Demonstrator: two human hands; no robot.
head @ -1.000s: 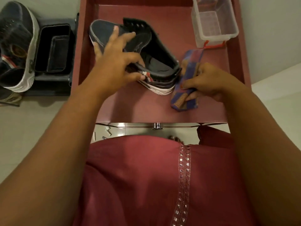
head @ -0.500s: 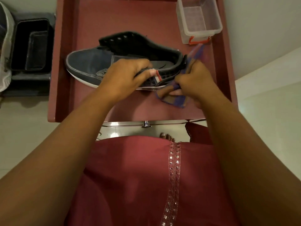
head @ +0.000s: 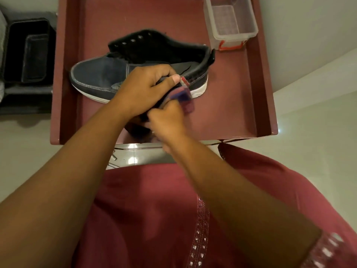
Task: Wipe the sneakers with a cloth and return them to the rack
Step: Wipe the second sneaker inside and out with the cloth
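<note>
My left hand [head: 146, 88] grips the near side wall of the sneaker [head: 100, 78], fingers curled over the collar edge and thumb pressed on the outside by the red tab, so the shoe is pinned where it stands on the maroon rack top [head: 228, 105]. The sneaker lies with its long axis running from nine o'clock, where the toe points, to three o'clock, where the heel ends just short of the clear plastic box [head: 231, 22] at one o'clock. My right hand [head: 166, 120] sits at six o'clock from the shoe's middle, touching my left wrist, and clutches the cloth [head: 183, 97], which is blurred but pokes up toward twelve o'clock against the white sole below the heel quarter. So the surface I am wiping lies straight ahead of my right hand, and I judge the stroke has to travel along that nine-to-three line, with the heel end nearer the cloth than the toe. The left hand blocks the middle stretch, so I would likely need to shift it to reach the toe
</note>
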